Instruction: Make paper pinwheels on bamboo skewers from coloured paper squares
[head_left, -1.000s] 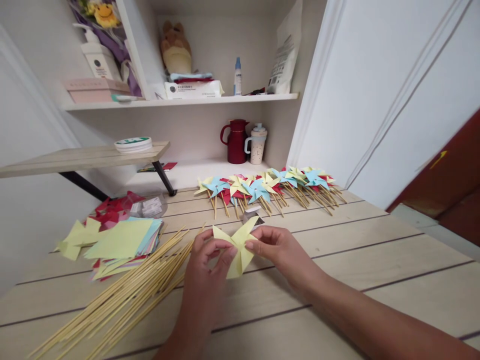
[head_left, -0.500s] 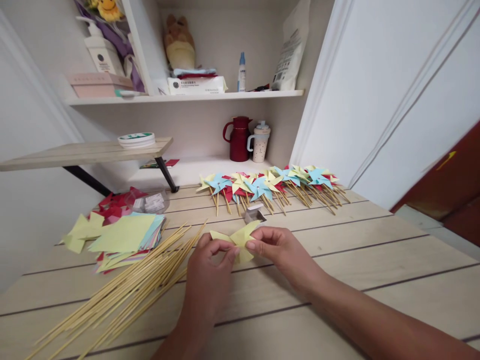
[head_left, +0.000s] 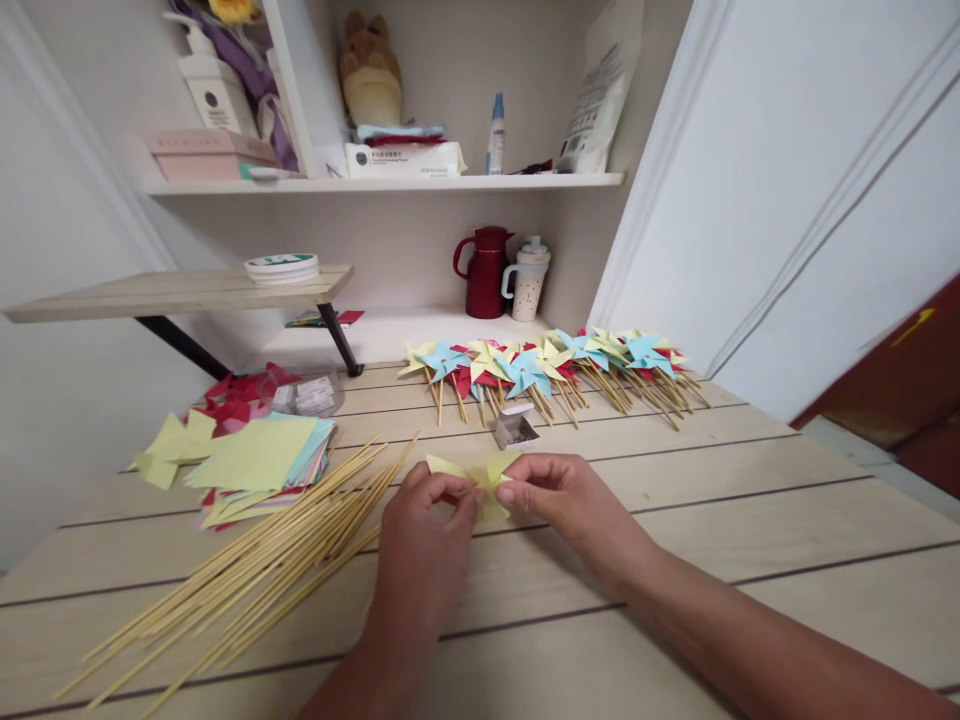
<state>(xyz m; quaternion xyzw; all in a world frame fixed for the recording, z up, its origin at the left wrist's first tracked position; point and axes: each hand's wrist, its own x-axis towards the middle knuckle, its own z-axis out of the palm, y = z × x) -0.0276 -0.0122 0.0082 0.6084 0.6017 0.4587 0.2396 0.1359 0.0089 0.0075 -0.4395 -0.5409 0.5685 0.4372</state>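
Between my two hands is a yellow paper pinwheel (head_left: 489, 474), held just above the table with its blades partly blurred. My left hand (head_left: 429, 522) is closed, thumb and fingers pinching its left side. On the other side my right hand (head_left: 559, 500) pinches the pinwheel's right edge between thumb and fingers. Just beyond them stands a small open box (head_left: 516, 428) whose small contents I cannot make out. Many thin wooden sticks (head_left: 277, 560) lie in a loose bundle to the left of my left hand.
Finished pinwheels on sticks (head_left: 525, 372) lie in a row at the back. A stack of coloured paper squares (head_left: 259, 455), another yellow pinwheel (head_left: 176, 448) and a clear plastic container (head_left: 311, 393) sit at left. A red jug (head_left: 487, 275) and a cup (head_left: 529, 285) stand behind.
The camera view has shifted slightly. Both hands still hold the yellow pinwheel, and its blades have turned or folded a little between the fingers.
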